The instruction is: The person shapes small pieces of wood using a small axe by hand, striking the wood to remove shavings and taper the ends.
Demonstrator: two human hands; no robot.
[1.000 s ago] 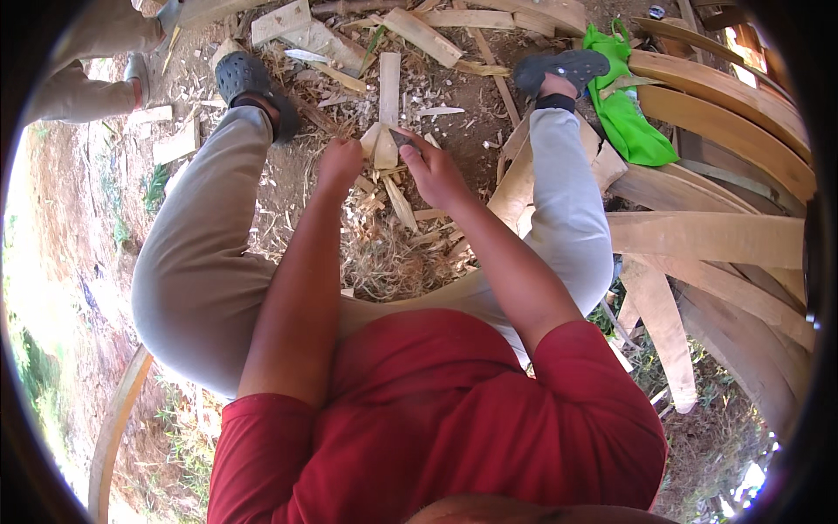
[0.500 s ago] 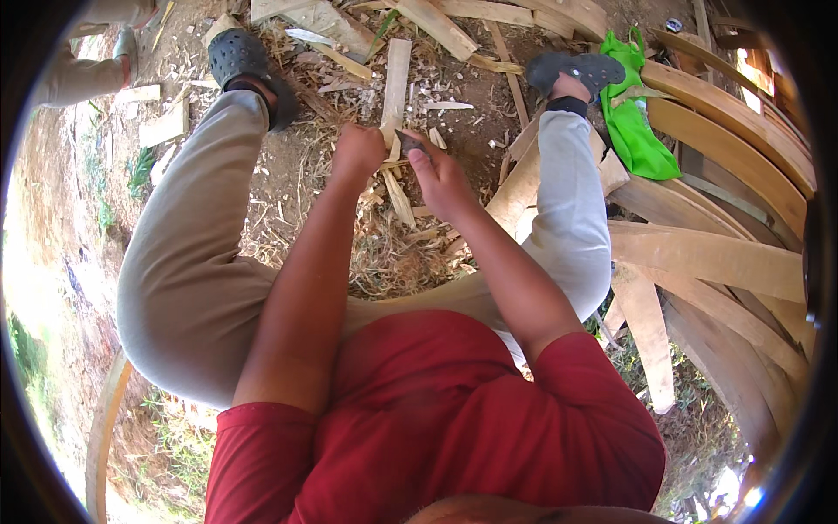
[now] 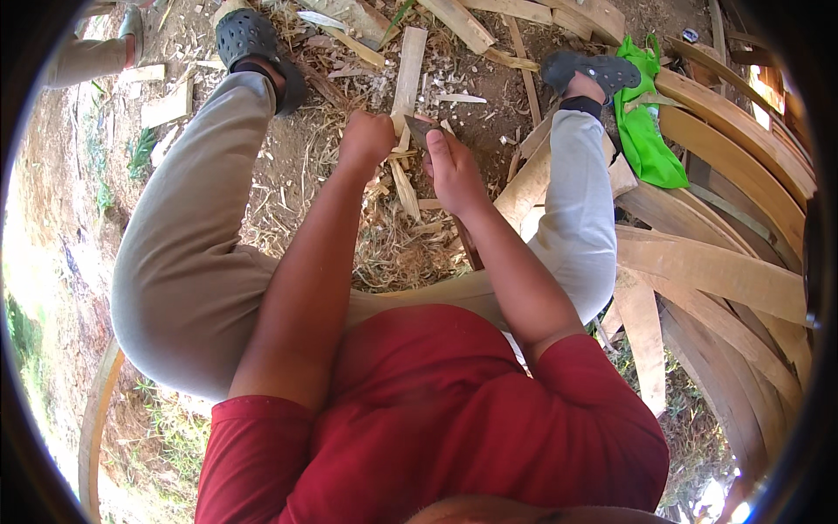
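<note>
My left hand is closed in a fist at the near end of a pale, flat wood strip, which points away from me over the ground. Beside it, to the right, my right hand is wrapped around a knife. The dark pointed knife blade sticks out toward the strip, with the thumb along it. Under my right wrist shows a brown wooden bar; whether it is the knife's handle I cannot tell. Thin pale shavings lie just below the hands.
Curved planks are piled along my right side. A bright green bag lies by my right shoe. Wood offcuts and chips cover the ground ahead. Another person's leg shows at the far left.
My right hand has drawn back slightly to the right with the knife, showing more of the blade. The brown bar under the wrist has come into sight. The view has shifted a little.
</note>
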